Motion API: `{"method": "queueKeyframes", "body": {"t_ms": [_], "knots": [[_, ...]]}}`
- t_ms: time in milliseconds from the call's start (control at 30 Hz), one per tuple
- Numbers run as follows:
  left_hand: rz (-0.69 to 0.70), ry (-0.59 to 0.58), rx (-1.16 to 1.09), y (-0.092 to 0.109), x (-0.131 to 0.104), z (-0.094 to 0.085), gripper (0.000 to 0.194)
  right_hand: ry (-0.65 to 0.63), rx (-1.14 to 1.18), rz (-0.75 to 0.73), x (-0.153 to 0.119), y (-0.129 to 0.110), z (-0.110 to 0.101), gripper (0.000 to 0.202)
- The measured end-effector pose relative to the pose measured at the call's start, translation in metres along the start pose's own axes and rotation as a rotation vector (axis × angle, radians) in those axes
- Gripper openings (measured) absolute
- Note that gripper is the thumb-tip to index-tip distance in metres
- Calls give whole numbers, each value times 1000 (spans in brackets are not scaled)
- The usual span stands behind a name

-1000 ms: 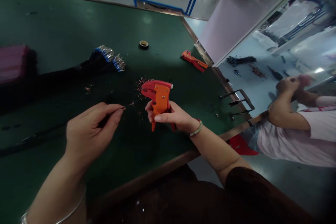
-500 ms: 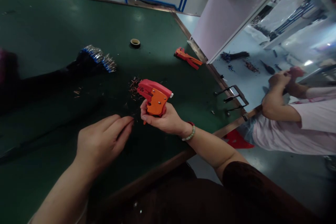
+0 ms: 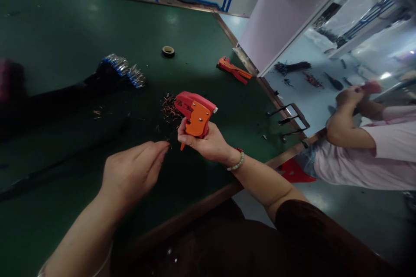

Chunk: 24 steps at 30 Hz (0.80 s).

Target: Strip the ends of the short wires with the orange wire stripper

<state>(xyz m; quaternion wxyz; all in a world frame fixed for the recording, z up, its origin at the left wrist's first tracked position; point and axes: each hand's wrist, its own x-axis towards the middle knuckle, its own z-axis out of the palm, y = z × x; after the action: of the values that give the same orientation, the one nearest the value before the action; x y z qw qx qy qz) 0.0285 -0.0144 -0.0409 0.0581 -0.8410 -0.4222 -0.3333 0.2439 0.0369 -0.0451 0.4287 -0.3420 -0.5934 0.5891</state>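
The right fingers (image 3: 188,139) wrap the wire stripper (image 3: 196,120), which points left. The left fingers (image 3: 158,150) pinch a thin wire (image 3: 169,145) at the stripper's near side.

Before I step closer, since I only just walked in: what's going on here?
The person's right hand has a red and orange tool in its grip, over a green table. The left hand is pinched shut close by; anything in it is too fine to tell. Copper scraps lie near the tool, and a dark bundle with blue and silver ends lies farther left.
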Motion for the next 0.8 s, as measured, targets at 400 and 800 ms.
{"method": "queueKeyframes", "body": {"t_ms": [400, 800], "knots": [[-317, 67, -23, -16, 0, -26, 19, 436, -43, -160, 26, -5, -41, 32], [-182, 62, -20, -13, 0, -18, 16, 195, -608, -212, 15, -12, -41, 28]]}}
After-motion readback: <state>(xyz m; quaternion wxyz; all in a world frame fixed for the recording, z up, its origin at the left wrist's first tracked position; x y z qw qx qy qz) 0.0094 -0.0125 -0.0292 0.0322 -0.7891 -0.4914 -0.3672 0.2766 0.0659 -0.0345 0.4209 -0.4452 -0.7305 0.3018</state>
